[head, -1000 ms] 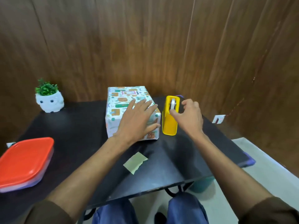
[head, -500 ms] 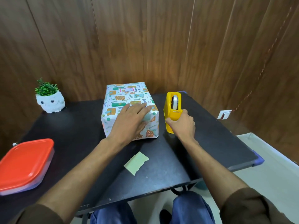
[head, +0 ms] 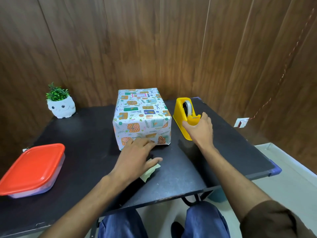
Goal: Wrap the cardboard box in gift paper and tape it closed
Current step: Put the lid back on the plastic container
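A black table (head: 82,152) bears a wrapped box (head: 140,115), tape dispenser (head: 181,114), plant pot (head: 61,108), red-lidded container (head: 32,167) and paper scrap (head: 151,172).

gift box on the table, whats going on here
A person seated at the black table is wrapping a present. The box is covered in patterned gift paper on the sides that show. Their right hand grips the cutter end of the yellow tape dispenser beside it, apparently to get tape. The left hand is open just in front of the box, over a pale green paper scrap.
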